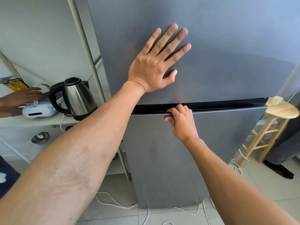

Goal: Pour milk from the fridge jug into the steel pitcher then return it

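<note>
Two hands are working together; the left hand (154, 65) is pressing flat, fingers straight, against the upper fridge door (227, 46); the right hand (180, 122) is hooking its curled fingers into the handle groove (219, 106) above the lower door (162, 159); the jug is showing nowhere, presumably inside; a steady outward pull, bracing above, seems best.

Bright, even daylight is spread over the scene, and a paler bluish sheen is seen toward the upper right of the grey fridge door (227, 46), where only a faint shadow is cast beneath the left hand (155, 62). Sharp highlights are picked up on the steel kettle (78, 96). Strong wide-angle distortion is shown at the edges, where the shelf post (86, 46) is bowed and the forearms (65, 168) are stretched and slightly softened.
</note>
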{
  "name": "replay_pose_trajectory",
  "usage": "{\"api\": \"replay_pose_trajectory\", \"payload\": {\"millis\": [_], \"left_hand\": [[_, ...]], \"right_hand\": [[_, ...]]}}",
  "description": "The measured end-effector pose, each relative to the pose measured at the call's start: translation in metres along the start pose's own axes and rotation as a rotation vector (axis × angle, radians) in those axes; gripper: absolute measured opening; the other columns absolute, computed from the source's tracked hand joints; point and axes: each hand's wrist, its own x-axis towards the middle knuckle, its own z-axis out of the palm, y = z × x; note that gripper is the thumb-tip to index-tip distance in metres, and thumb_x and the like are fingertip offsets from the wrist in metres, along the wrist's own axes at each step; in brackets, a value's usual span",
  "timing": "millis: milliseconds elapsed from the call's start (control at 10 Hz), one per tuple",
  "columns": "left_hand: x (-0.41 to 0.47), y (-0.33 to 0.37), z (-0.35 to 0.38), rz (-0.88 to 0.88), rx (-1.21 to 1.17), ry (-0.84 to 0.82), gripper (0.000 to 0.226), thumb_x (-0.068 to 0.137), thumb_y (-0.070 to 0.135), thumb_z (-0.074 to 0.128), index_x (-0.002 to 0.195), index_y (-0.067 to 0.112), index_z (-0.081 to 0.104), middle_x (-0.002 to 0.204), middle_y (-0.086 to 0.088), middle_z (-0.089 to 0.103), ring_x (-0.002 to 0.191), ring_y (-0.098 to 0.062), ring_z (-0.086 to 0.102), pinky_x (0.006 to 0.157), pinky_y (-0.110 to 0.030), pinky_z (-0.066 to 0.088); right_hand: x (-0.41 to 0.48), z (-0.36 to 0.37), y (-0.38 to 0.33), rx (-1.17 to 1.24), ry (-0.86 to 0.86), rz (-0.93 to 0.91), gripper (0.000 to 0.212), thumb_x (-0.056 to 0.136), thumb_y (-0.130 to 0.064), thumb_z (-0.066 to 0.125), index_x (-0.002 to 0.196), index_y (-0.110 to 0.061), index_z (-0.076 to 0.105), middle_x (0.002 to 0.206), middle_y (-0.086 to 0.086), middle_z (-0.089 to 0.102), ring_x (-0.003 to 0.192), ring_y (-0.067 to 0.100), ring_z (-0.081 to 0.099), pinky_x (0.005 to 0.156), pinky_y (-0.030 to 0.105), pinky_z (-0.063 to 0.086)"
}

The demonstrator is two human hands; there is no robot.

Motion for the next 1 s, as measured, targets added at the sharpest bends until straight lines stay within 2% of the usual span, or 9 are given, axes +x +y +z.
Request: {"api": "replay_pose_trajectory", "payload": {"millis": [300,500,600,700,800,900,1000], "left_hand": [[0.0,0.001,0.0,-0.005,0.007,-0.014,0.063,0.092,0.041,0.043,0.152,0.024,0.039,0.157,-0.007,0.038,0.146,-0.032,0.035,0.12,-0.051,0.026],[-0.001,0.0,-0.001,0.0,0.033,-0.064,0.064,0.093,0.044,0.041,0.154,0.026,0.033,0.159,-0.006,0.034,0.147,-0.031,0.031,0.121,-0.05,0.023],[0.0,0.003,-0.008,-0.01,0.009,-0.136,0.065,0.095,0.045,0.039,0.156,0.026,0.026,0.162,-0.005,0.027,0.15,-0.031,0.024,0.123,-0.05,0.017],[-0.001,0.009,-0.016,-0.038,-0.036,-0.234,0.066,0.098,0.043,0.038,0.158,0.024,0.019,0.165,-0.007,0.017,0.152,-0.032,0.015,0.124,-0.052,0.009],[0.0,0.022,-0.026,-0.096,-0.08,-0.311,0.068,0.097,0.038,0.042,0.158,0.02,0.018,0.166,-0.01,0.013,0.153,-0.034,0.01,0.123,-0.056,0.007],[-0.007,0.03,-0.04,-0.157,-0.159,-0.382,0.061,0.097,0.034,0.043,0.155,0.018,0.03,0.166,-0.01,0.013,0.153,-0.032,0.009,0.123,-0.055,0.01],[-0.018,0.043,-0.058,-0.188,-0.317,-0.456,0.035,0.099,0.032,0.045,0.123,0.012,0.061,0.156,-0.009,0.039,0.147,-0.029,0.028,0.113,-0.047,0.033]], "right_hand": [[0.004,-0.002,0.004,0.026,-0.037,-0.017,0.014,0.082,-0.013,0.073,0.095,-0.008,0.071,0.089,0.01,0.061,0.083,0.034,0.053,0.075,0.034,0.036],[0.004,-0.008,0.0,0.046,-0.099,0.016,0.02,0.087,-0.02,0.069,0.103,-0.008,0.07,0.097,0.01,0.061,0.09,0.034,0.053,0.083,0.037,0.037],[0.0,-0.019,-0.005,0.014,-0.236,0.034,0.034,0.094,-0.03,0.059,0.122,-0.01,0.061,0.114,0.01,0.056,0.105,0.032,0.049,0.099,0.035,0.032],[-0.005,-0.04,-0.011,0.039,-0.367,0.045,0.046,0.098,-0.034,0.049,0.139,-0.013,0.046,0.132,0.008,0.049,0.125,0.029,0.039,0.113,0.032,0.021],[-0.016,-0.066,-0.012,0.121,-0.426,0.062,0.044,0.1,-0.033,0.045,0.139,-0.013,0.044,0.143,0.004,0.044,0.134,0.025,0.035,0.115,0.032,0.022],[-0.029,-0.086,-0.009,0.135,-0.439,0.163,0.032,0.1,-0.036,0.042,0.117,-0.014,0.058,0.119,0.003,0.059,0.109,0.027,0.054,0.09,0.039,0.047],[-0.04,-0.105,-0.003,0.095,-0.387,0.221,0.04,0.099,-0.038,0.039,0.074,-0.01,0.051,0.068,0.005,0.057,0.072,0.034,0.053,0.057,0.034,0.041]]}}
